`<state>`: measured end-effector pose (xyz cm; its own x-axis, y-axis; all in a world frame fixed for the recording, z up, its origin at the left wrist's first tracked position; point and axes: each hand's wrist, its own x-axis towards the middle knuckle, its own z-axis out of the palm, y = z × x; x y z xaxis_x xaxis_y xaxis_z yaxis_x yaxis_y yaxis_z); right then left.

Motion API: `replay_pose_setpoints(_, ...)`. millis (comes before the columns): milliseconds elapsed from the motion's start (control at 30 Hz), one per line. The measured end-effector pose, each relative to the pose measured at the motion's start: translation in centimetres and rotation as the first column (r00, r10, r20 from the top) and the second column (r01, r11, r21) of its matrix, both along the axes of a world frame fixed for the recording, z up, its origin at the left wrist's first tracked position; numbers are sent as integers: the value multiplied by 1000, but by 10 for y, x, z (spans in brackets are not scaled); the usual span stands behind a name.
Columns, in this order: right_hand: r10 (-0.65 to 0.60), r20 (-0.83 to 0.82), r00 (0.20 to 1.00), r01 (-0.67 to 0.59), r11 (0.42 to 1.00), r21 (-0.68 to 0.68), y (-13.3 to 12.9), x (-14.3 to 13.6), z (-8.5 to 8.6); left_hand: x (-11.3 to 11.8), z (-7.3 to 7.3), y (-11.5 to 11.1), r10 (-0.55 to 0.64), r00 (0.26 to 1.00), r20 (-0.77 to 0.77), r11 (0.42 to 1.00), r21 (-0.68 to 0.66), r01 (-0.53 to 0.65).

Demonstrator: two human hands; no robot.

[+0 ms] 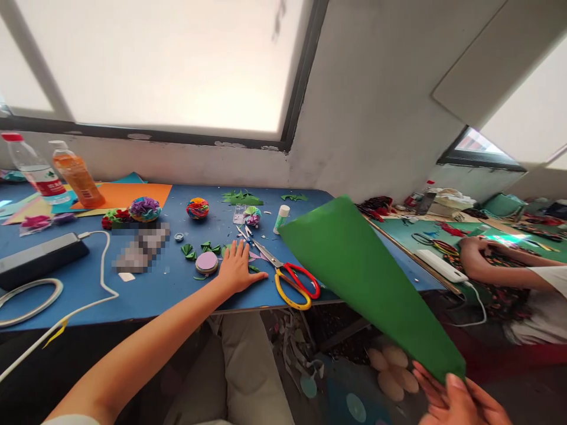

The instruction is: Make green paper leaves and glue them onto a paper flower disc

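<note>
My left hand lies with fingers spread on the blue table, over small green paper pieces. Just right of it are scissors with one red and one yellow handle loop. A round lilac-topped disc sits to its left, beside folded green paper bits. At the lower right my right hand pinches the near corner of a large sheet of green paper. The sheet slants up and left, beyond the table's front edge, its far end close to a glue stick.
Paper flower balls, orange paper and two bottles stand toward the back left. A white cable runs from a power strip. At right, another person's arms rest at a green-topped table.
</note>
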<state>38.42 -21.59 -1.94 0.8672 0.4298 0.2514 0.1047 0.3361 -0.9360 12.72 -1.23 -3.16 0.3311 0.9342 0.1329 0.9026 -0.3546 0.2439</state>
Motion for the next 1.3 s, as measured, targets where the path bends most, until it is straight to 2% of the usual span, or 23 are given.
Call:
replay_pose_setpoints(33,8,-37,999,-7,999,31,7,-11,-2,2,-2,3,0,1000,0,1000,-14,0)
replay_pose_setpoints(133,169,-25,985,-168,985,35,34,-46,-12,2,-7,2,-12,1000,2,999,-42,12)
replay_pose_setpoints(267,451,6,892,-451,892,0,74,-90,-25,1,-7,-11,-54,999,2,997,-63,54)
replay_pose_setpoints(367,514,31,857,-512,858,-52,98,-110,-26,3,-5,-20,-118,993,7,991,-67,119)
replay_pose_setpoints(467,534,49,844,-529,844,-90,112,-116,-21,5,-5,-28,-186,982,21,980,-64,187)
replay_pose_setpoints(567,569,50,821,-560,819,-125,123,-110,-17,8,-7,-38,-248,968,39,967,-48,250)
replay_pose_setpoints(733,596,-5,803,-590,795,-140,142,-81,-17,25,-7,-56,-297,953,65,955,7,297)
replay_pose_setpoints(833,659,-89,747,-665,736,-127,154,-63,-13,51,-7,-67,-288,955,70,958,43,285)
replay_pose_setpoints(967,725,-209,656,-752,652,-99,169,-40,-1,104,-12,-86,-241,969,44,969,70,238)
replay_pose_setpoints(1033,736,-257,627,-773,629,-85,175,-28,5,126,-16,-97,-296,954,39,951,106,291)
replay_pose_setpoints(1100,741,-294,604,-786,614,-71,178,-18,8,139,-16,-105,-417,906,73,901,160,402)
replay_pose_setpoints(1200,745,-329,580,-798,601,-46,180,-10,7,130,-8,-107,-532,826,183,846,141,514)
replay_pose_setpoints(1300,748,-348,565,-803,596,-22,180,-7,3,90,6,-104,-594,761,260,804,153,575)
